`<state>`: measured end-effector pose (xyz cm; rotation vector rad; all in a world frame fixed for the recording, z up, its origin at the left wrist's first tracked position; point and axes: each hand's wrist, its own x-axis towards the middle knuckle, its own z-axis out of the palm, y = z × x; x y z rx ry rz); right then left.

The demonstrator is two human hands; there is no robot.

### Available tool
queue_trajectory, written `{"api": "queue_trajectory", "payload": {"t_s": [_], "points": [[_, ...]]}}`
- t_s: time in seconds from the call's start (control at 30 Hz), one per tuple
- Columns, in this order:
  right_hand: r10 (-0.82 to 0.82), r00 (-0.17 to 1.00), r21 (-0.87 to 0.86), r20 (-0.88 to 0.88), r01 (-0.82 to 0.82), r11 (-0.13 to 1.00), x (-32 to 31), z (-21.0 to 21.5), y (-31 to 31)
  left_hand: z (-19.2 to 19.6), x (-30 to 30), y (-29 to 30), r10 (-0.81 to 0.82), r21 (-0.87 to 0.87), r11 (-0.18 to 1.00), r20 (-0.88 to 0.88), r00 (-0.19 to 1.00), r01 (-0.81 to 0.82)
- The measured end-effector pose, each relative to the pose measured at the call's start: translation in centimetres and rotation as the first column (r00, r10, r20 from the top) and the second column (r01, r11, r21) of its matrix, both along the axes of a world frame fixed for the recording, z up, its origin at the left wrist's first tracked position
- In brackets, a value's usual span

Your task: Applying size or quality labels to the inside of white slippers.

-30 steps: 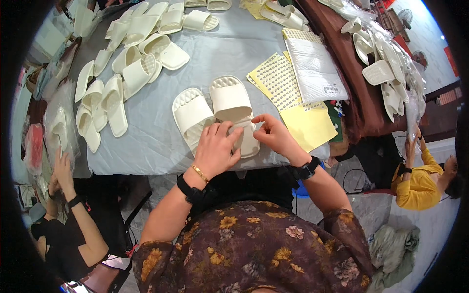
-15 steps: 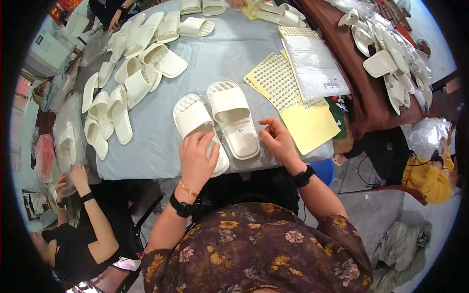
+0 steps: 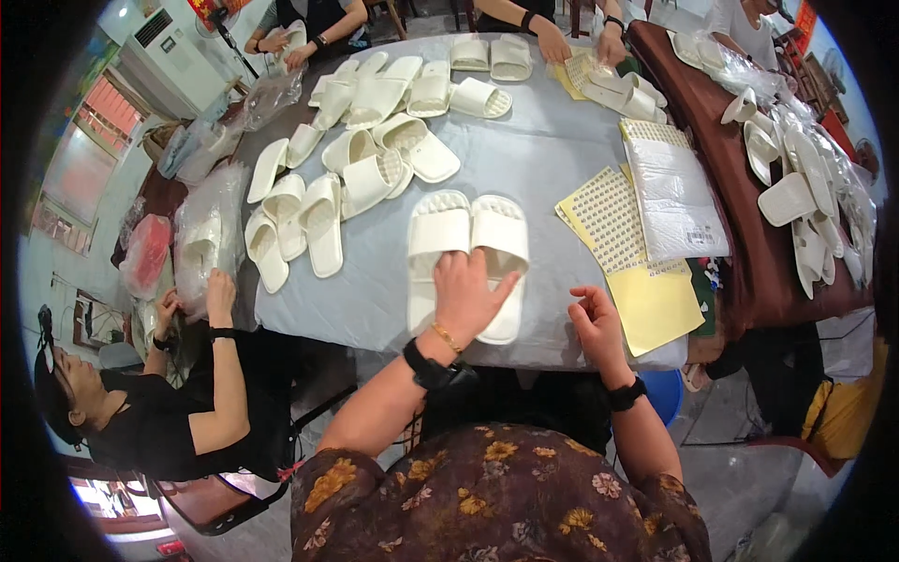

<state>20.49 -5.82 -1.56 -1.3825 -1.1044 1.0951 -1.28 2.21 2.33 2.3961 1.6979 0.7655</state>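
Note:
A pair of cream slide slippers [image 3: 440,231] lies side by side before me, toes pointing away and inner edges touching. My left hand [image 3: 468,298] is over the middle of the pair, its fingertips hooked at the strap openings where the two meet and its thumb out over the right slipper [image 3: 506,304]. The fingertips are partly hidden by the straps. To the right, my right hand [image 3: 599,328] is raised near the table edge with loosely bent fingers and nothing visible in them. Its nearest neighbour is a yellow sheet [image 3: 657,314].
More cream slippers [image 3: 361,178] crowd the table's left side. Sticker sheets [image 3: 604,211] and a white plastic package [image 3: 676,201] lie at the right. A brown-covered surface [image 3: 721,173] holds bagged slippers. Other people's hands [image 3: 552,45] work at the far side; a person in black [image 3: 140,421] sits left.
The two slippers, apart and slightly angled before, now lie together and straight. My left hand has moved from the left slipper onto both. My right hand has drawn away from the right slipper.

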Motion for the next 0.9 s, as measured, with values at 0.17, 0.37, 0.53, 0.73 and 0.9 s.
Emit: {"api": "queue_trajectory", "payload": {"t_s": [0.17,0.37,0.53,0.73,0.9], "points": [[-0.062,0.991,0.048,0.12,0.056,0.997,0.9,-0.9,-0.6,6.7,-5.1,8.1,-0.056,0.257,0.965,-0.027,0.998,0.061],[0.013,0.999,0.035,-0.036,-0.012,0.999,0.2,-1.9,0.4,11.3,-12.8,12.7,0.064,0.033,0.998,-0.162,0.985,-0.06],[-0.067,0.997,0.078,-0.048,0.071,0.994,5.7,3.1,-1.0,16.8,-6.1,4.7,-0.138,-0.355,0.869,0.494,0.859,0.344],[-0.694,0.702,0.296,-0.159,0.705,0.645,21.3,9.1,-1.2,24.6,-5.6,-5.2,-0.466,0.078,0.5,0.863,0.192,0.862],[-0.861,0.359,0.065,-0.361,0.93,0.361,34.8,7.4,-4.3,27.5,-6.8,-5.1,-0.667,-0.026,0.164,0.733,0.13,0.986]]}}
